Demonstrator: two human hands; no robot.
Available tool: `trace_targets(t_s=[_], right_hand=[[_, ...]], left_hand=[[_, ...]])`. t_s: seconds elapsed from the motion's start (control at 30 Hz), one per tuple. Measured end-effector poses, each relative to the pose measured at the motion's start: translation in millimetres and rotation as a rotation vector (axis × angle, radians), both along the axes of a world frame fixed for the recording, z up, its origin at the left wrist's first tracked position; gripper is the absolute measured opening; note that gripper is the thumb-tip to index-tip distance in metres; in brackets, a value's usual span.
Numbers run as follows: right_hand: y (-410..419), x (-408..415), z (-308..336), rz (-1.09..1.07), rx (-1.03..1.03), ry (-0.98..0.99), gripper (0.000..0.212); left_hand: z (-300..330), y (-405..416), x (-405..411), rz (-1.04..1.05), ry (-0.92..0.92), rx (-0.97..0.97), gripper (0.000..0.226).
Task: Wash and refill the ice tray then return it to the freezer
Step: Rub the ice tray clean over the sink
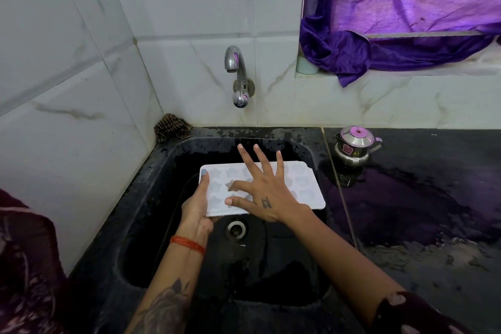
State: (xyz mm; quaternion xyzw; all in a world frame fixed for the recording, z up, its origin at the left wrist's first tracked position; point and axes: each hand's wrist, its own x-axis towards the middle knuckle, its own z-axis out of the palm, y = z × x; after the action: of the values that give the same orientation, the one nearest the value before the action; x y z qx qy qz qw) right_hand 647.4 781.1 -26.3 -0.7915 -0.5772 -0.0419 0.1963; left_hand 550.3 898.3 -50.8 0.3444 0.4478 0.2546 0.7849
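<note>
White tray [303, 187] sits level over the black sink [151, 187], left hand [196, 206] gripping its near corner, right hand [267, 192] spread flat, rubbing the moulds. Best tilt it under the dry tap [236, 73] so rinse water drains.
</note>
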Motion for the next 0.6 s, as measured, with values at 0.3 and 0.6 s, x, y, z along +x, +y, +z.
trace_targets(t_s=[0.3,0.6], right_hand=[[0.0,0.2,-4.9,-0.025,0.050,-0.084,0.071],[0.0,0.8,-2.9,-0.003,0.001,0.018,0.072]], left_hand=[[-1.9,1.5,-0.1,0.013,0.011,0.003,0.047],[-3.8,2.0,0.7,0.005,-0.005,-0.002,0.052]])
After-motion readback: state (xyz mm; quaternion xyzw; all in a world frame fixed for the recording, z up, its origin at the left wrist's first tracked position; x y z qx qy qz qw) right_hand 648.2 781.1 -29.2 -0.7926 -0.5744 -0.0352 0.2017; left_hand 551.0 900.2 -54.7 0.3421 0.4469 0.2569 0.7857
